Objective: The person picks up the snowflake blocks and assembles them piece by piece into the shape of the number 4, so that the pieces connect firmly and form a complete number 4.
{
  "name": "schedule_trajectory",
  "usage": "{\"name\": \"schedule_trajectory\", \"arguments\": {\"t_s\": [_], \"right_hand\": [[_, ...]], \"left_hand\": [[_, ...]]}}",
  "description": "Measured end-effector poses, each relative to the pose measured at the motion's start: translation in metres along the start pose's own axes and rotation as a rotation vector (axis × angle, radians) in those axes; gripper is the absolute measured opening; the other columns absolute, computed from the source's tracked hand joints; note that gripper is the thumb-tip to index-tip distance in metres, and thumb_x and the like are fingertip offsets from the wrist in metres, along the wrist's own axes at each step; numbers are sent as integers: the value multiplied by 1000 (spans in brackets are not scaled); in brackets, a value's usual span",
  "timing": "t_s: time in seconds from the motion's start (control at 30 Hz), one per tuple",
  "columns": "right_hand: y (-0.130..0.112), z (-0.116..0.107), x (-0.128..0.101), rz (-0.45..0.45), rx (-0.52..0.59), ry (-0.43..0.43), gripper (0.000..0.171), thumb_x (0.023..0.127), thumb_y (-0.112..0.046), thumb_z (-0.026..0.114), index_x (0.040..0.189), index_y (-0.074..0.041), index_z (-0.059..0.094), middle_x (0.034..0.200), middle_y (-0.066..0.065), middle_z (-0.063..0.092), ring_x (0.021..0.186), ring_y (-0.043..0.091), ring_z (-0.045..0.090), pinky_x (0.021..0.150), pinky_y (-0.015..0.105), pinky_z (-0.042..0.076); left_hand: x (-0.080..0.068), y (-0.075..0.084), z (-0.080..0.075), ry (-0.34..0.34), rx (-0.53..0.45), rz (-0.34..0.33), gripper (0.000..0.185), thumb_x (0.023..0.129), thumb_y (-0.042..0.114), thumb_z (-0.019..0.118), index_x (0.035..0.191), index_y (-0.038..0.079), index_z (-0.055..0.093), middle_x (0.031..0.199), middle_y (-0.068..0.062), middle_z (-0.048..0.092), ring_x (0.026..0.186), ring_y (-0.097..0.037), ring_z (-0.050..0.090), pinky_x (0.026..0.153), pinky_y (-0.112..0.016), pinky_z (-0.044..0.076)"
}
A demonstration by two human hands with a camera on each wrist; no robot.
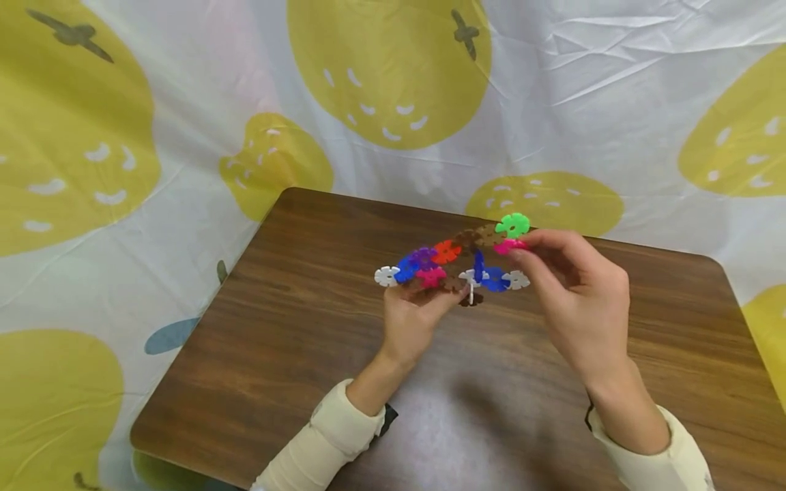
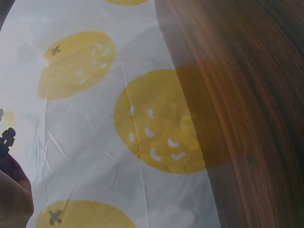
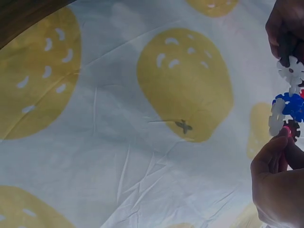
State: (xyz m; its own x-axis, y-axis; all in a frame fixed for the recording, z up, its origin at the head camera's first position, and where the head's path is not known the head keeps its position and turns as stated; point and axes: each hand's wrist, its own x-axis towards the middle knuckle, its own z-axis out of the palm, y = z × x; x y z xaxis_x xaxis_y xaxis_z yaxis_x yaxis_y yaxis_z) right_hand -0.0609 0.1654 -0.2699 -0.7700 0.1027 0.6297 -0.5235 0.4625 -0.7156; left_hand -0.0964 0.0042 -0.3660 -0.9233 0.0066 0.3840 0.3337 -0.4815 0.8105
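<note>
A joined chain of colourful plastic snowflake discs (image 1: 446, 251) is held up above the table. My left hand (image 1: 408, 327) grips it from below, fingers under the pink disc (image 1: 432, 276) and thumb by the brown ones. On the other side my right hand (image 1: 586, 307) pinches a pink disc (image 1: 511, 246) between thumb and forefinger, just below a bright green disc (image 1: 513, 225). White discs (image 1: 387, 276) sit at the left end, with blue and purple ones beside them. In the right wrist view, part of the chain, with a blue disc (image 3: 290, 105), shows between both hands.
Beneath the hands is a brown wood-grain table (image 1: 276, 327) with rounded corners. Behind and beside it hangs a white cloth (image 1: 393, 167) printed with yellow fruit, close to the table's far edge. Cream sleeves (image 1: 331, 429) cover both forearms.
</note>
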Motion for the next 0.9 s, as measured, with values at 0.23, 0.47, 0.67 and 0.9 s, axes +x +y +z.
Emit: {"name": "schedule_trajectory", "arguments": {"t_s": [0.23, 0.47, 0.67, 0.9], "right_hand": [[-5, 2, 0, -11, 48, 3, 20, 80, 13, 80, 99, 6, 75, 92, -15, 76, 78, 3, 73, 69, 14, 58], [-5, 2, 0, -41, 90, -19, 16, 83, 4, 81, 97, 8, 75, 87, -10, 76, 74, 2, 71, 66, 12, 56], [-5, 2, 0, -63, 160, -42, 15, 84, 6, 80, 96, 12, 73, 87, -4, 78, 76, 3, 72, 68, 13, 57], [-6, 6, 0, -94, 187, -66, 18, 79, 20, 76, 95, 12, 73, 91, -5, 79, 78, 6, 74, 70, 15, 59]], "left_hand": [[-1, 0, 1, -24, -13, 40, 30, 77, -18, 72, 103, -23, 58, 97, -38, 70, 86, -6, 74, 80, -26, 63], [-1, 2, 3, -37, -39, 50, 31, 78, -17, 72, 102, -25, 54, 95, 15, 76, 86, -4, 73, 80, -24, 63], [-1, 3, 3, -36, -52, 51, 32, 78, -17, 73, 103, -24, 55, 97, -14, 77, 87, -6, 74, 81, -25, 63], [-2, 2, 2, -29, -32, 42, 33, 78, -18, 72, 107, -23, 57, 103, -29, 74, 89, -5, 74, 82, -25, 63]]}}
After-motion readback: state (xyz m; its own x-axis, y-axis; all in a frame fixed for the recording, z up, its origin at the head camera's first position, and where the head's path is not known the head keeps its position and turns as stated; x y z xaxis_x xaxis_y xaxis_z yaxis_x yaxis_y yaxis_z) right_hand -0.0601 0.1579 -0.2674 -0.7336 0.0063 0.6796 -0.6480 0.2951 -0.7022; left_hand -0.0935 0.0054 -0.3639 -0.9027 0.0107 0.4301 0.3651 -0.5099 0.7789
